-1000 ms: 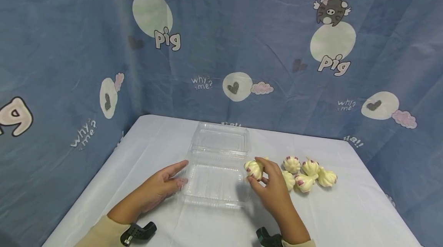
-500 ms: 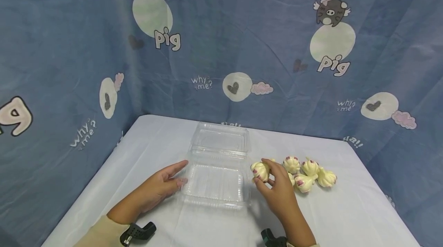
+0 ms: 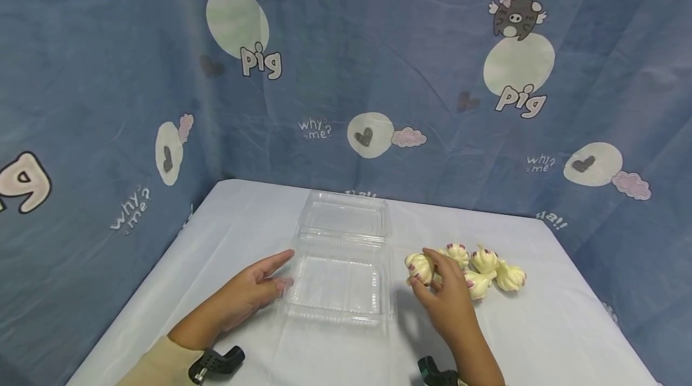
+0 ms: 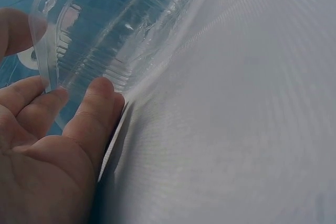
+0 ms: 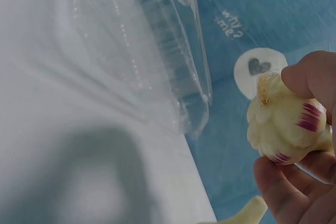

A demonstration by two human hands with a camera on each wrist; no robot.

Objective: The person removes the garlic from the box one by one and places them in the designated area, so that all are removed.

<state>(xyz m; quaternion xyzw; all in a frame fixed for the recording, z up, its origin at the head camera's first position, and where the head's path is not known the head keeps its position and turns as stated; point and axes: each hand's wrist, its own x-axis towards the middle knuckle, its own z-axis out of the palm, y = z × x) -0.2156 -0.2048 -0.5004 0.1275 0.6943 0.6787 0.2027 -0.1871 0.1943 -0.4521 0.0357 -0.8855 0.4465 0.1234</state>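
Note:
A garlic bulb, cream with purple streaks, is pinched between the thumb and fingers of my right hand. It is raised over the table, right of a clear plastic clamshell box. In the right wrist view the root tuft of the held garlic bulb shows. My left hand lies at the box's left side, fingers mostly straight. Seen from the left wrist, fingertips touch the rim of the clear box. The box lies unfolded, its lid toward the back.
More garlic bulbs, several in all, lie grouped on the right, such as the outermost bulb; my right hand partly covers the group. A white cloth covers the table. A blue printed curtain hangs behind and at the left.
My right hand has moved right with the garlic bulb, from the box's right edge toward the other bulbs. My left hand and the box have stayed put.

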